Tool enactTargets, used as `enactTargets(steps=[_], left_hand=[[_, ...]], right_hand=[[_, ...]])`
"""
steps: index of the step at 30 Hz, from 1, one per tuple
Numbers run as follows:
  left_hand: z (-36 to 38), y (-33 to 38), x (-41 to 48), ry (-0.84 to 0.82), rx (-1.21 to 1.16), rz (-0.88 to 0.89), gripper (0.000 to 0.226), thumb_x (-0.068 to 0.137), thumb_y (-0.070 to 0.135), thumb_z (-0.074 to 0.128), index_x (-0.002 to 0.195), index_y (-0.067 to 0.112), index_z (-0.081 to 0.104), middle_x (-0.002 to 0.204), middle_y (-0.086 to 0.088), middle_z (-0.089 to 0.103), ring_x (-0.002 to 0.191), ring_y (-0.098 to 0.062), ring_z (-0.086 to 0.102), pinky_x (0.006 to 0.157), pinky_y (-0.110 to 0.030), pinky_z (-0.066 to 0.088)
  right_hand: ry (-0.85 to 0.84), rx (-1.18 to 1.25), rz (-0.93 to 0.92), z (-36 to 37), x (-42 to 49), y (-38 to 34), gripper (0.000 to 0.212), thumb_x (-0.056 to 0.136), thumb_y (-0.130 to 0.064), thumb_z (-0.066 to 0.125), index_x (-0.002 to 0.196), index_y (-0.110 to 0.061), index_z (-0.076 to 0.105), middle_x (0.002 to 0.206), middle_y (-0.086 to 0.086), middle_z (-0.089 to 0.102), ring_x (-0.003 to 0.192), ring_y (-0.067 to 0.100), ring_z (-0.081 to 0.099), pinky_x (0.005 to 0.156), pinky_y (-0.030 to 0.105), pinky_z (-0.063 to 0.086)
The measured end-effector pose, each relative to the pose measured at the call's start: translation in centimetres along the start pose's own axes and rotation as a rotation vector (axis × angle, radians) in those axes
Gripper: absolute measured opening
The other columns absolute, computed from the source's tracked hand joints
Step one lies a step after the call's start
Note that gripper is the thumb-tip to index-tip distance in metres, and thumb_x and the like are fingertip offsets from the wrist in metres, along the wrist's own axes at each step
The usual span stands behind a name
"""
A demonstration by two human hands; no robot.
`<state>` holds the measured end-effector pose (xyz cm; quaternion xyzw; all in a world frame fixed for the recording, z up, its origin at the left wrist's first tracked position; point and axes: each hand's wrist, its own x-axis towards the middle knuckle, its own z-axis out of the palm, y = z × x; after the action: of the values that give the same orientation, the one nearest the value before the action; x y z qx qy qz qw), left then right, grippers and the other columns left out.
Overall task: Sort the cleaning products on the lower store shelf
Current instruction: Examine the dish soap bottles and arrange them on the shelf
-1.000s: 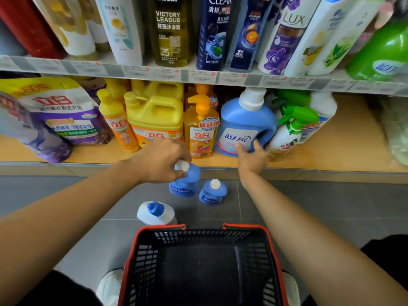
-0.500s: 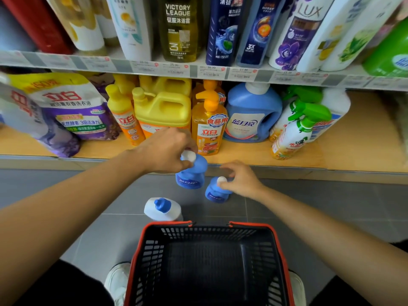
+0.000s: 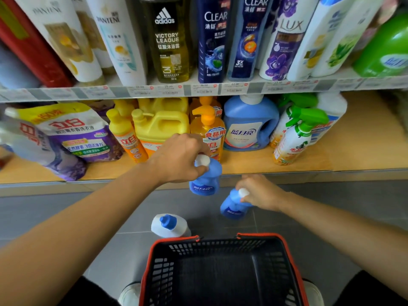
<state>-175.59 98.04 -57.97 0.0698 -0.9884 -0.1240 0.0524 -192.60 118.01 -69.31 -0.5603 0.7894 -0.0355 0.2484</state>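
Observation:
My left hand (image 3: 178,159) grips a small blue bottle (image 3: 206,180) by its white cap, holding it just in front of the lower shelf (image 3: 364,149). A second small blue bottle (image 3: 233,206) is held at the neck by my right hand (image 3: 261,192), low over the grey floor. A white bottle with a blue cap (image 3: 170,225) stands on the floor beside the basket. On the lower shelf stand yellow detergent bottles (image 3: 161,127), an orange pump bottle (image 3: 208,129), a large blue detergent jug (image 3: 249,124) and green-topped spray bottles (image 3: 295,138).
A black basket with a red rim (image 3: 220,270) sits on the floor directly below me. Purple refill bags (image 3: 72,133) lean at the shelf's left. The right part of the lower shelf shows bare wood. Shampoo bottles (image 3: 170,38) line the upper shelf.
My right hand left the large blue jug, came down and took hold of the second small blue bottle. My left hand kept its grip on the first bottle.

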Motion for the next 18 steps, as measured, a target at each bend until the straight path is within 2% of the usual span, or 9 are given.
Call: enactTargets(steps=[3,5,7,10,12,14,18], left_hand=[[0.3,0.7,1.0,-0.002,-0.015,0.023,0.020,0.081,0.033,0.071,0.099,0.023,0.073,0.095,0.002,0.068,0.085,-0.019,0.060,0.067,-0.035,0.049],[0.6,1.1,1.7,-0.013,-0.017,0.032,0.022,0.082,0.034,0.071,0.102,0.024,0.073,0.098,0.003,0.070,0.087,-0.018,0.061,0.069,-0.035,0.050],[0.9,1.4,2.4,-0.030,-0.017,0.030,0.025,0.083,0.035,0.071,0.105,0.024,0.073,0.101,0.003,0.071,0.091,-0.018,0.063,0.073,-0.038,0.052],[1.3,1.9,3.5,-0.019,-0.026,0.012,0.022,0.081,0.035,0.070,0.101,0.025,0.074,0.097,0.004,0.071,0.088,-0.021,0.064,0.072,-0.039,0.051],[1.4,2.3,4.2,0.012,-0.031,-0.007,0.018,0.080,0.033,0.071,0.096,0.026,0.073,0.093,0.003,0.069,0.084,-0.023,0.063,0.067,-0.039,0.051],[1.5,2.8,5.0,0.041,-0.039,-0.030,0.018,0.078,0.032,0.071,0.095,0.026,0.073,0.092,0.002,0.068,0.081,-0.024,0.064,0.065,-0.039,0.052],[1.4,3.5,6.5,0.090,-0.035,-0.058,0.021,0.079,0.032,0.073,0.099,0.023,0.074,0.093,0.000,0.067,0.083,-0.026,0.064,0.067,-0.041,0.052]], right_hand=[[0.067,0.032,0.002,-5.0,-2.3,0.6,0.026,0.080,-0.022,0.078,0.105,-0.018,0.074,0.096,-0.006,0.056,0.097,0.022,0.058,0.076,0.030,0.039],[0.145,0.038,0.019,-8.5,-3.6,1.2,0.024,0.078,-0.022,0.080,0.101,-0.016,0.074,0.097,-0.003,0.061,0.094,0.022,0.058,0.081,0.035,0.045],[0.243,0.045,0.045,-11.3,-4.7,1.9,0.023,0.076,-0.020,0.081,0.098,-0.015,0.075,0.092,0.003,0.062,0.088,0.025,0.058,0.078,0.041,0.047],[0.414,0.077,0.050,-13.6,-4.8,3.0,0.026,0.074,-0.013,0.084,0.099,-0.013,0.076,0.084,-0.002,0.057,0.081,0.023,0.054,0.071,0.036,0.041],[0.462,0.066,0.059,-13.8,-3.8,3.6,0.025,0.076,-0.011,0.083,0.100,-0.011,0.076,0.088,0.001,0.057,0.086,0.024,0.053,0.075,0.037,0.042],[0.440,0.038,0.090,-13.2,-2.4,4.2,0.025,0.080,-0.010,0.079,0.104,-0.010,0.075,0.099,0.009,0.061,0.097,0.031,0.057,0.083,0.043,0.045],[0.457,0.028,0.138,-12.2,0.0,5.2,0.035,0.083,-0.009,0.076,0.117,-0.009,0.072,0.110,0.015,0.064,0.109,0.037,0.057,0.091,0.044,0.045]])
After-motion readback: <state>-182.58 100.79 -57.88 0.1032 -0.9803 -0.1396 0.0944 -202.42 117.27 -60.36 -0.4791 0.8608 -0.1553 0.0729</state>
